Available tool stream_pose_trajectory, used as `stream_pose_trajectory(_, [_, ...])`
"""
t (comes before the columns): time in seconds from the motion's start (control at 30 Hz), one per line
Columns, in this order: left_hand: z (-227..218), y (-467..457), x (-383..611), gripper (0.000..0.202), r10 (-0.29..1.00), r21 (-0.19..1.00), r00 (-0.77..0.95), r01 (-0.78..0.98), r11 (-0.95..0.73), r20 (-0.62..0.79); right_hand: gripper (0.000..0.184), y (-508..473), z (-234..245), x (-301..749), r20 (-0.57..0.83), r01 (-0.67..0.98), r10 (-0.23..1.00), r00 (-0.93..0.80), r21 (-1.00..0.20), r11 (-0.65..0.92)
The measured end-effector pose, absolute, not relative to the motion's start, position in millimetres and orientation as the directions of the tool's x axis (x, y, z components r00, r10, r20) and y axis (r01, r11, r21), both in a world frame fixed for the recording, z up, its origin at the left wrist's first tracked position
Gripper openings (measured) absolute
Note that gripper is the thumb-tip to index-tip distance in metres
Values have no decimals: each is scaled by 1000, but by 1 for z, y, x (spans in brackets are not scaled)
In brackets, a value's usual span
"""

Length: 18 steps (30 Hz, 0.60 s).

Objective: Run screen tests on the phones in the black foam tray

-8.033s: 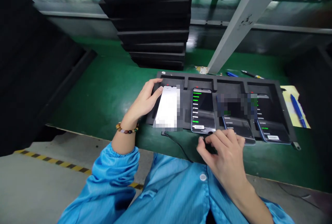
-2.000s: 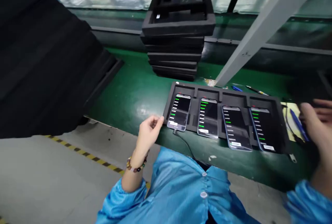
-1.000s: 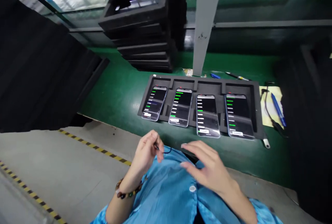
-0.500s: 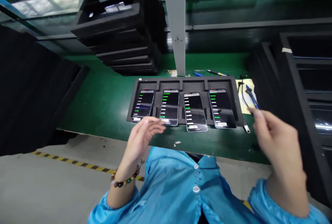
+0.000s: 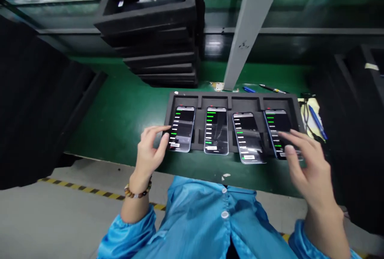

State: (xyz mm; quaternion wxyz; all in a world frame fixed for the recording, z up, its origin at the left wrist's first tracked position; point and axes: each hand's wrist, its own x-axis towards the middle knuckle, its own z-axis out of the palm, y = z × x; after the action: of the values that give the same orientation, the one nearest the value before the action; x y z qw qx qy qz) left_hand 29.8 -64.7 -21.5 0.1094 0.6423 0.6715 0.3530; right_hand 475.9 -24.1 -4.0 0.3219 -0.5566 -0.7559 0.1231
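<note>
Four phones lie screen up in a row across a black tray (image 5: 244,103), which sits on the green table (image 5: 120,119) right of the frame's centre. Each screen is lit with a dark list of white and green lines, too small to read. The leftmost phone (image 5: 183,129) and the second phone (image 5: 216,131) lie near the middle of the frame; the third phone (image 5: 249,139) is turned askew, its lower end jutting past the tray's near edge. The rightmost phone (image 5: 277,125) lies partly under the right hand (image 5: 310,167).

The left hand (image 5: 150,147), left of centre, has its grip spread, thumb and forefinger apart beside the left edge of the leftmost phone; whether the fingertips touch it is unclear. A beaded bracelet (image 5: 138,191) circles that wrist. The right hand's grip is spread too, thumb and fingers parted above the lower part of the rightmost phone, slightly blurred; contact cannot be told.

At the right of the frame, a black cable (image 5: 306,117) and a blue pen (image 5: 318,122) lie on yellow paper (image 5: 313,105). A black pen (image 5: 272,88) lies just beyond the tray. A stack of black trays (image 5: 159,43) fills the upper middle, left of a grey post (image 5: 249,31).
</note>
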Motion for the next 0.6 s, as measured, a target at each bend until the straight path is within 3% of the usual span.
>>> stream_pose_trajectory(0.07, [-26, -60, 28, 24, 939, 546, -51, 824, -154, 342, 38, -24, -3, 458, 319, 714, 901, -295, -552, 429])
stream_pose_trajectory(0.13, [-29, -58, 24, 26, 934, 529, -54, 835, -151, 352, 38, -19, -3, 453, 320, 701, 886, -334, -544, 461])
stream_pose_trajectory(0.2, [-32, -59, 18, 29, 935, 568, -152, 821, -62, 321, 38, -15, -6, 463, 322, 766, 921, -221, -527, 368])
stream_pose_trajectory(0.27, [-34, -64, 12, 34, 934, 656, -280, 751, 69, 222, 45, -17, -10, 486, 300, 850, 954, 1, -503, 157])
stream_pose_trajectory(0.4, [-40, -75, 8, 43, 924, 780, -382, 569, 259, -27, 60, -29, -22, 525, 89, 809, 939, 333, -538, -236])
stream_pose_trajectory(0.47, [-42, -75, 11, 44, 914, 792, -402, 543, 280, -48, 60, -34, -26, 530, 22, 756, 930, 368, -588, -286])
stream_pose_trajectory(0.6, [-46, -67, 13, 47, 901, 834, -433, 485, 264, -34, 63, -34, -32, 521, 64, 713, 922, 382, -655, -250])
